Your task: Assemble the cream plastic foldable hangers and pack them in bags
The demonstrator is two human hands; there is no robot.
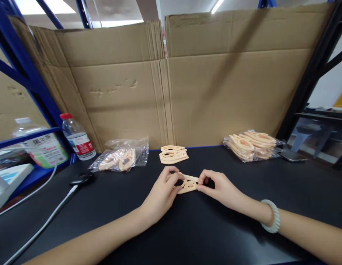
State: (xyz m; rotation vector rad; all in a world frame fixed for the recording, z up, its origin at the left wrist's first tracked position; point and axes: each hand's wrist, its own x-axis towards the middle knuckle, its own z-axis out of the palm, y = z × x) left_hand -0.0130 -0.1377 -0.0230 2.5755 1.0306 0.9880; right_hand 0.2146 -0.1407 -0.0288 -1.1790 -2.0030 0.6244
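A person's two bare hands meet over the middle of a black table (pixel 206 237), with a pale piece (pixel 190 187) lying between them. The pale piece is a flat cutout with several openings, and it stretches from the fingertips of one hand to those of the other. The left hand (pixel 164 189) holds its left end, thumb at the near edge and fingers curled over the top, hiding part of that end. The right hand (pixel 220 188) has its thumb and fingertips drawn close together on the opposite end, in a narrow pinch. Whether the pale piece rests on the table or is raised slightly cannot be told. A bracelet (pixel 273 216) circles the right wrist. Just beyond the hands, nearer the cardboard (pixel 215 92), sits a small stack (pixel 173 155) of similar cutouts, apart from the one being held. Farther off to the left lies a loose clear bag (pixel 141 145) with a few cutouts inside, and beside it stands a bottle (pixel 81 145) with a red cap. Well to the right, a fuller bag (pixel 251 144) is packed with cutouts, with a phone (pixel 293 155) lying next to it. A white cable (pixel 44 222) runs along the table left of the left arm.
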